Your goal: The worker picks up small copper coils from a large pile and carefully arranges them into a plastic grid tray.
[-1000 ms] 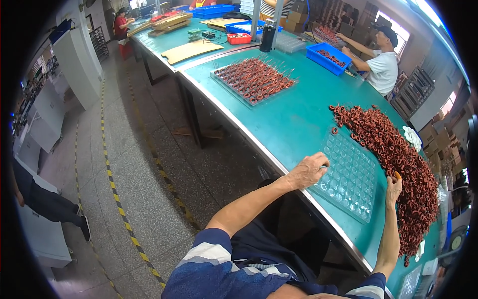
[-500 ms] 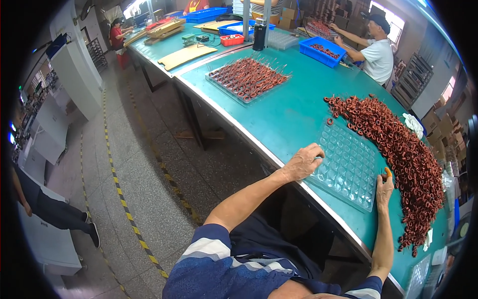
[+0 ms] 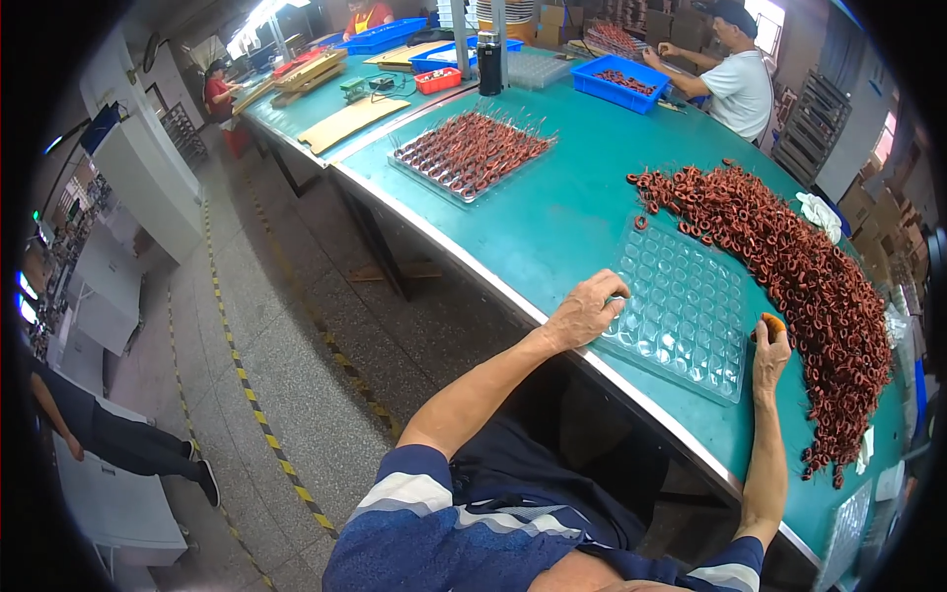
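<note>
Two bare hands at a see-through pocketed tray beside a heap of copper-red rings

Nearest, the wearer's right hand (image 3: 771, 360) is just right of the see-through tray (image 3: 683, 308), between it and the heap of copper-red rings (image 3: 829, 296). Its fingers are bent together, one tip wearing an orange cover (image 3: 774, 323); whether they grasp a ring, I cannot tell. The left hand (image 3: 589, 308) is at the tray's left side, fingers curled inward; whether they pinch anything or touch the rim is unclear.

The tray lies flat on the green tabletop (image 3: 562, 227). A single ring (image 3: 641, 223) sits at its far left corner, apparently in a pocket. Good handling, I judge, means keeping the tray flat and steady with the left hand, and lifting rings singly by their bodies, so that thin wires don't snag.

The tray shows no pointing end. One pair of sides runs roughly along the tabletop's near edge; it looks nearly square, so its long axis is uncertain.

The heap curves around the tray's far and right sides. Beyond the tray to the left is a ring-filled tray (image 3: 429, 185); farther straight back, a blue bin (image 3: 612, 99) and a co-worker (image 3: 740, 94) in a white shirt.
</note>
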{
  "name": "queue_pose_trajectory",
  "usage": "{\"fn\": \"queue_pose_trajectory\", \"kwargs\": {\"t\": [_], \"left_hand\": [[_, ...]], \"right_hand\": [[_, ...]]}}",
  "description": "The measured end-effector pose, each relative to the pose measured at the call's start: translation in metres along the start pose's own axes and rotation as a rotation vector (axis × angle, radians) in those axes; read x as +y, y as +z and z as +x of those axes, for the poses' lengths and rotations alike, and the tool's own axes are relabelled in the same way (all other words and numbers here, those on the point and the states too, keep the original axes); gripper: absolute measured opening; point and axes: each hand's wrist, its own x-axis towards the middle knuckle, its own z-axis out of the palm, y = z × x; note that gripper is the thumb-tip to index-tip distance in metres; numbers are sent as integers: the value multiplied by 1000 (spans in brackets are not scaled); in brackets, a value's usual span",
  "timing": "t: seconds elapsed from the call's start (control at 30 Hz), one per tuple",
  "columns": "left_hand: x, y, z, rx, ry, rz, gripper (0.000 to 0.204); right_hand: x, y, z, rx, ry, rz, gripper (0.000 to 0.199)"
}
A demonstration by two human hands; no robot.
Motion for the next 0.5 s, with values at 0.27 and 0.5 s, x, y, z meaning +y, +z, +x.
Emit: {"fn": "queue_pose_trajectory", "kwargs": {"t": [0.27, 0.5], "left_hand": [[22, -4, 5, 126, -142, -251, 27], [87, 16, 16, -70, -85, -940, 42]], "right_hand": [[-123, 14, -5, -181, 41, 459, 19], [-238, 56, -15, -344, 31, 704, 21]]}}
